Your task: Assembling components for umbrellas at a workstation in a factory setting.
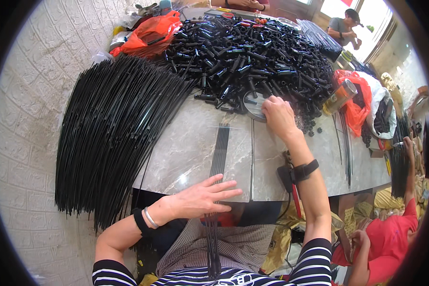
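My left hand (202,196) lies palm down with its fingers spread, across a flat row of thin dark rods (219,157). The rods run from the table over its near edge toward my lap. A thin pale wire (238,127) crosses their far end. My right hand (278,114) reaches to a round shallow metal dish (255,113), with its fingers curled down at the right side of it. Small slim pieces appear to lie in the dish. The fingertips are partly hidden, so what they pinch does not show.
A large heap of black tubular parts (252,57) covers the back. Long black rods (114,128) are piled left. Orange bags (150,33), a yellowish jar (339,97) and a white bag (382,107) stand around. A black tool with a red handle (296,200) is by my right forearm. A red-shirted person (386,243) sits right.
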`<state>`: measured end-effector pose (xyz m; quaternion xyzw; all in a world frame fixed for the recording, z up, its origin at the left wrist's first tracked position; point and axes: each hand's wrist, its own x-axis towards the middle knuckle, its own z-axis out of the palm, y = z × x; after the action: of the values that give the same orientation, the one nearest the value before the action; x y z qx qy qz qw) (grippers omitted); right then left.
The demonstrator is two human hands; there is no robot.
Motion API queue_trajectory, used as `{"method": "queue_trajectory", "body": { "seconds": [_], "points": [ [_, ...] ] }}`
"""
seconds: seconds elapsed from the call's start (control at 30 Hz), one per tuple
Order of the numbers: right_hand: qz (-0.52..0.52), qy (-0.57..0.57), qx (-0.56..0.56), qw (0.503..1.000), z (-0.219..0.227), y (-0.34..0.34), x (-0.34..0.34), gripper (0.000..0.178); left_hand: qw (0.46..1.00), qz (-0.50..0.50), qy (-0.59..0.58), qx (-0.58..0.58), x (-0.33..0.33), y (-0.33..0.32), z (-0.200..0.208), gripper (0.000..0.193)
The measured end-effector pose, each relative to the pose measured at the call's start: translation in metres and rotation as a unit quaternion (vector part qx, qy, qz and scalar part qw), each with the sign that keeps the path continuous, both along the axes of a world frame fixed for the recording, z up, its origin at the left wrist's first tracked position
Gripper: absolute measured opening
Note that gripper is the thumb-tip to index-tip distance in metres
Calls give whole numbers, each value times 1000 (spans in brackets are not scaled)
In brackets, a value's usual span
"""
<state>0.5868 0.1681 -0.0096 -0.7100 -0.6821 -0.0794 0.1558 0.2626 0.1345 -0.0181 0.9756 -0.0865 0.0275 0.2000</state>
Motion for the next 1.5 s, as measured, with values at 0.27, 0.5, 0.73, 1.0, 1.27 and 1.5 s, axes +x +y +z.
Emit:
{"method": "queue_trajectory", "body": {
  "seconds": [0.27, 0.5, 0.73, 1.0, 1.27, 1.5],
  "points": [
    [-49, 92, 49, 993, 10, 15, -22, 14, 1000, 2, 9, 11, -1, 0, 1, 44],
    [-43, -12, 6, 999, 1, 28, -19, 14, 1000, 12, -9, -2, 0, -2, -2, 37],
    [-69, 39, 16, 997, 17, 30, -25, 13, 999, 0, -38, -7, -2, 1, -8, 48],
    [32, -65, 127, 989, 20, 71, -51, 16, 999, 3, -32, -30, 1, 3, -4, 36],
    [89, -121, -23, 988, 0, 103, -118, 13, 999, -10, -30, -38, -1, 4, -6, 38],
    [64, -85, 8, 994, -7, 112, -116, 11, 1000, -12, -20, -15, -1, 1, -1, 40]
  ]
}}
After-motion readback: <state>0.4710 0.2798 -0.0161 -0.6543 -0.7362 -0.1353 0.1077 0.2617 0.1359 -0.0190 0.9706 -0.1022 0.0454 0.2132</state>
